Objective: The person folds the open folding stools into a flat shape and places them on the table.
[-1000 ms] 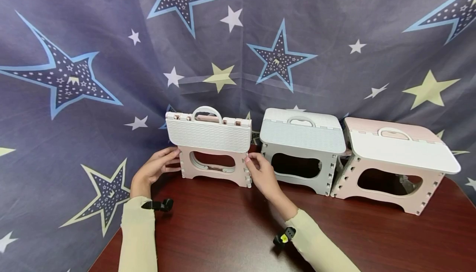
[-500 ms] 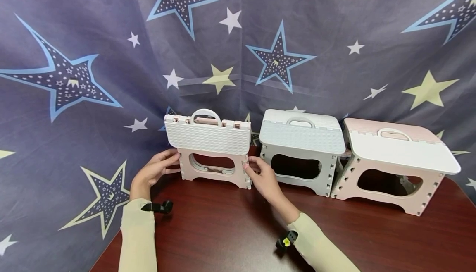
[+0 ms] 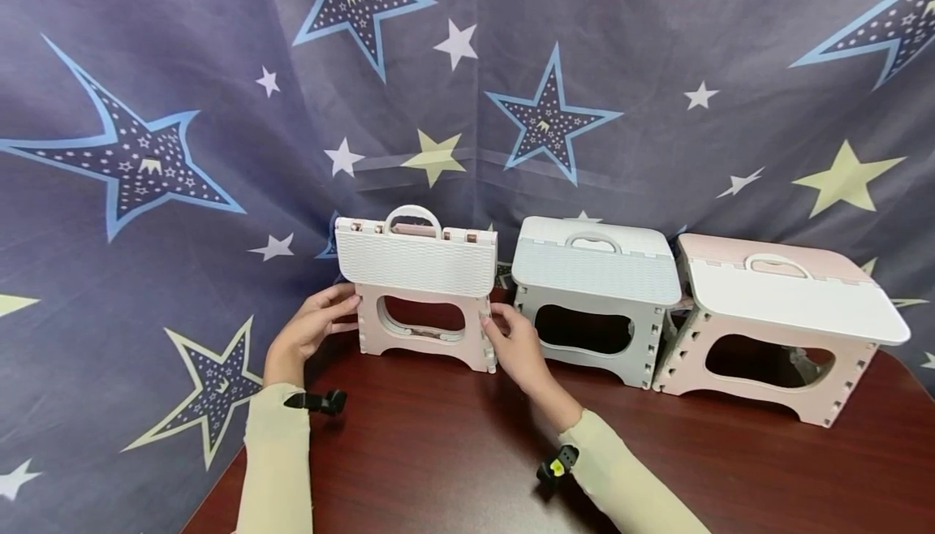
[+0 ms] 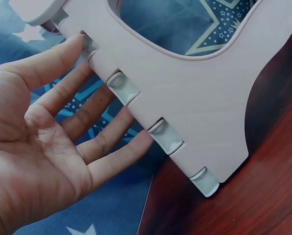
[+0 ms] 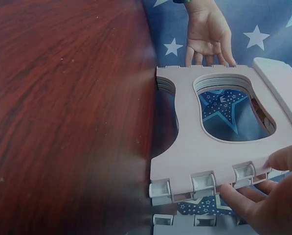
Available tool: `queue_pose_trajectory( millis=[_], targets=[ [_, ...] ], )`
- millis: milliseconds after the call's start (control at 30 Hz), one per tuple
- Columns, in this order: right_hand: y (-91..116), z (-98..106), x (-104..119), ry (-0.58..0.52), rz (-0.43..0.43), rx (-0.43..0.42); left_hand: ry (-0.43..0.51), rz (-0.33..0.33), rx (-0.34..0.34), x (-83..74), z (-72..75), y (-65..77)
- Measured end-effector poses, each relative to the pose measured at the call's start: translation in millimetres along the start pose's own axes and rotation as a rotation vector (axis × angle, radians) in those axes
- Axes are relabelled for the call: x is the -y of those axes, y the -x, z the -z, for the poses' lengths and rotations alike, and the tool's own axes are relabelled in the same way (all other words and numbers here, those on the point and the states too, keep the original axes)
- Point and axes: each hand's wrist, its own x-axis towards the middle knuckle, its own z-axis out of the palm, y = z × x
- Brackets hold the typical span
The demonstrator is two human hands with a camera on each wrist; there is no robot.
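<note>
A folded stool point(image 3: 424, 262) in white and pale pink stands upright on the table's left part, its carry handle on top and a white seat half hanging over the front. My left hand point(image 3: 310, 323) touches its left edge. In the left wrist view that hand's fingers point(image 4: 111, 132) are fairly straight, their tips at the edge's hinge slots, and the thumb rests higher up. My right hand point(image 3: 517, 347) pinches the opposite edge, its thumb on the front face and the other fingers partly hidden behind, as the right wrist view shows.
To the right stand two unfolded stools: a grey-blue and white one point(image 3: 595, 270), then a pink and white one point(image 3: 796, 294) close beside it. The dark red wooden table point(image 3: 424, 445) ends near a star-patterned curtain point(image 3: 409, 136) behind and at the left.
In the head view, the folded stool's top has shifted slightly right and up, its feet nearly in place. Both hands stay at its edges.
</note>
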Motion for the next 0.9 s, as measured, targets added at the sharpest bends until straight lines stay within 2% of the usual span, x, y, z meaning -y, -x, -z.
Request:
queue_pose_trajectory(
  millis=[133,433,667,900],
  targets=[
    [-0.6,-2.9,0.8,0.038,0.019,-0.022,0.025,-0.001,-0.003,-3.1,-1.6,-1.0],
    [-0.4,-7.7,3.5,0.063,0.019,-0.067,0.052,0.036,-0.086,-11.3,-6.9,-3.0],
    [-2.2,-10.5,6.3,0.081,-0.003,-0.090,0.025,0.116,-0.088,-21.4,-8.2,-4.1],
    [-6.6,-13.6,10.6,0.095,-0.065,-0.056,-0.028,0.211,-0.076,-28.2,-6.1,-3.7]
  ],
)
